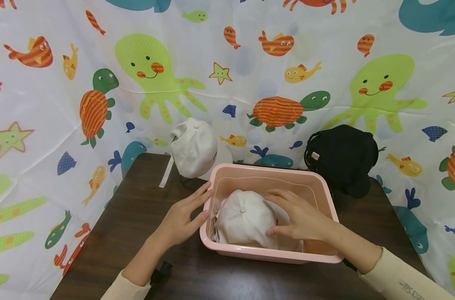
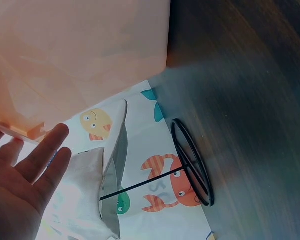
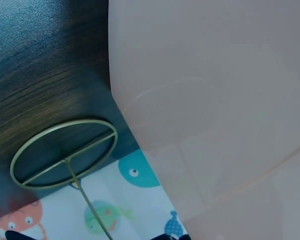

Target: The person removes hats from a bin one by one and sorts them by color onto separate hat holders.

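Note:
A pink plastic bin (image 1: 272,169) stands on the dark table, with a white baseball cap (image 1: 242,221) lying crown up inside it. My left hand (image 1: 184,218) is at the bin's left rim, its fingers extended along the edge. In the left wrist view the same hand (image 2: 22,187) shows loosely spread fingers beside the bin wall (image 2: 85,55). Over the right side of the cap is my right hand (image 1: 304,214), thumb and fingers apart near the crown and brim. The right wrist view shows only the bin's outer wall (image 3: 215,100), with that hand hidden.
Behind the bin at left, another white cap (image 1: 195,148) hangs on a black wire stand (image 2: 192,162). A black cap (image 1: 343,154) is at back right, near a gold-coloured wire stand (image 3: 65,155). A sea-animal curtain (image 1: 220,50) hangs behind the wooden table (image 1: 137,200).

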`<state>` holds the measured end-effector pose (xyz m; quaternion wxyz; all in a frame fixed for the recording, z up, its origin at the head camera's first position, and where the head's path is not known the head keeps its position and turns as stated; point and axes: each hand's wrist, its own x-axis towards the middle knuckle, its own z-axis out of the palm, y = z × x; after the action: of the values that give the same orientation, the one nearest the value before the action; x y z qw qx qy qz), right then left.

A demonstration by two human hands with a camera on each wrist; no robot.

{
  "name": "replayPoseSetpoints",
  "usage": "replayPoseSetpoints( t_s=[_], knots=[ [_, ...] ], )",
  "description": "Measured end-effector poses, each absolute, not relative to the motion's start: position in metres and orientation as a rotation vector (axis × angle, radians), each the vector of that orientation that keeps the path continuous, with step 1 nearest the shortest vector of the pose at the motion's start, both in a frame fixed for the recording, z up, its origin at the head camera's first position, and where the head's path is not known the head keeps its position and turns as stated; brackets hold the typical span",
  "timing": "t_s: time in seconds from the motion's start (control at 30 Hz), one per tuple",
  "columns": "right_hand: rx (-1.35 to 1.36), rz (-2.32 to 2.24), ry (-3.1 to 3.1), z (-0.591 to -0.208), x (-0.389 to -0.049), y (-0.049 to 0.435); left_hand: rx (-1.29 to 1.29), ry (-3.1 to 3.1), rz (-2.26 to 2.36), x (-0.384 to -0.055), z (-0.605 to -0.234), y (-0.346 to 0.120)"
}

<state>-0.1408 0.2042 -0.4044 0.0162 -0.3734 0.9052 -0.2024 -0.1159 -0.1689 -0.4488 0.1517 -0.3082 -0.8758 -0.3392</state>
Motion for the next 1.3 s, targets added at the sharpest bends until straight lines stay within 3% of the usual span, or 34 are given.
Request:
replayPoseSetpoints(
  t_s=[0.63, 1.3],
  knots=[
    [-1.105, -0.674, 2.724, -0.410, -0.143, 0.198, -0.877, -2.513, -0.983, -0.115, -0.451, -0.168],
    [-1.233, -0.706, 2.727, -0.415, -0.151, 0.192, -0.893, -2.509, -0.968, -0.117, -0.453, -0.169]
  ],
)
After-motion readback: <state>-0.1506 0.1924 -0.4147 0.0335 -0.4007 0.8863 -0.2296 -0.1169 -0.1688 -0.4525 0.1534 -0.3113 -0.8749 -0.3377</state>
